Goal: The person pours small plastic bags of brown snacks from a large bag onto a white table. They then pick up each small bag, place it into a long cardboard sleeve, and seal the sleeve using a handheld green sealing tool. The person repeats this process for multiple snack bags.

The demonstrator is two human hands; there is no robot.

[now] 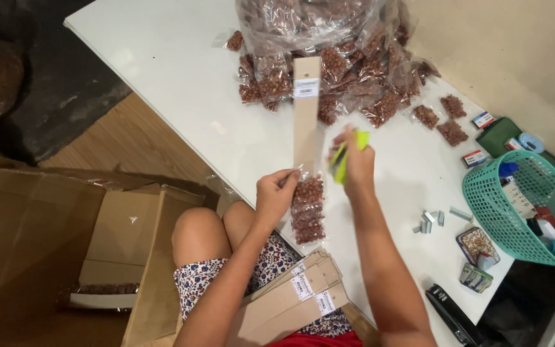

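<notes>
**Peanut packets going onto a cardboard strip**

So here's the setup: a long cardboard strip (pixel 306 115) stands upright over the white table (pixel 181 83), with a white label near its top. The left hand (pixel 276 193) is closed around the strip's lower end together with the top of a small clear packet of peanuts (pixel 308 215), which hangs just below the strip. The right hand (pixel 354 164) sits just right of the strip, wrapped tight around a lime-green stapler (pixel 342 160), its nose touching or nearly touching the strip's edge, hard to tell with the blur.

Behind the strip's top end there's a big heap of peanut packets (pixel 335 58), some in a large clear bag. Well right of the strip: loose staple bars (pixel 435 218), a green plastic basket (pixel 515 199) and a black stapler (pixel 454 315) near the table edge. Below the strip, on the person's lap, lies a stack of more strips (pixel 297 295). Left of the strip, down on the floor, is an open cardboard box (pixel 52 250).
</notes>
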